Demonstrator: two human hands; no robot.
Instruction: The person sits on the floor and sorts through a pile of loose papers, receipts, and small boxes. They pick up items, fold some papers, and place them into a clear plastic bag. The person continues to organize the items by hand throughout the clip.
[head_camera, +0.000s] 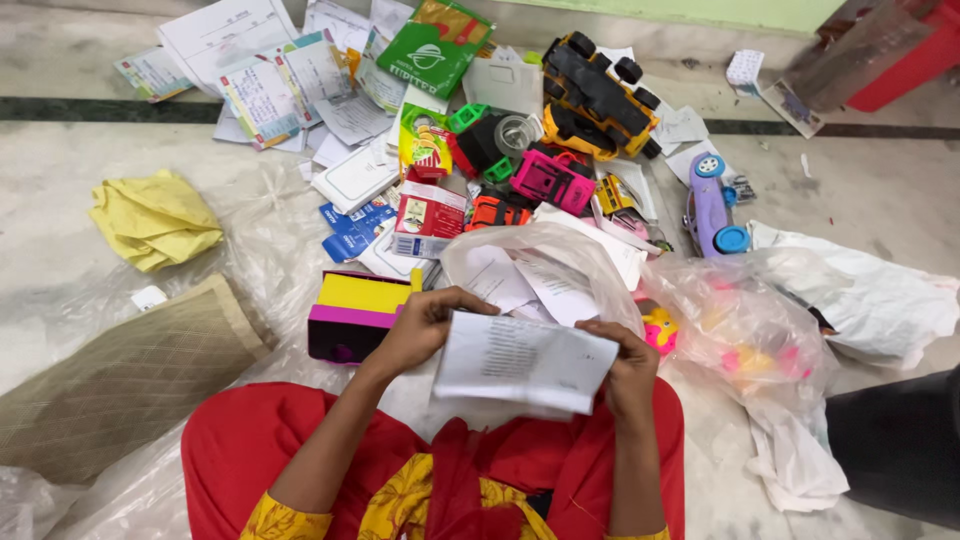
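Observation:
I hold a folded white printed paper (523, 360) over my lap, above my red clothing. My left hand (425, 325) grips its left upper edge with the fingers curled over it. My right hand (628, 365) pinches its right edge. Just beyond the paper lies a clear plastic bag (580, 245) with more white papers (530, 285) inside it. A yellow, pink and black box (355, 312) sits right beside my left hand.
A heap of toys and papers covers the floor ahead: a yellow and black toy truck (598, 95), a purple toy car (712, 205), a green packet (435, 45), small cartons. A yellow cloth (155, 220) and a woven mat (120, 375) lie left. Plastic bags (745, 330) lie right.

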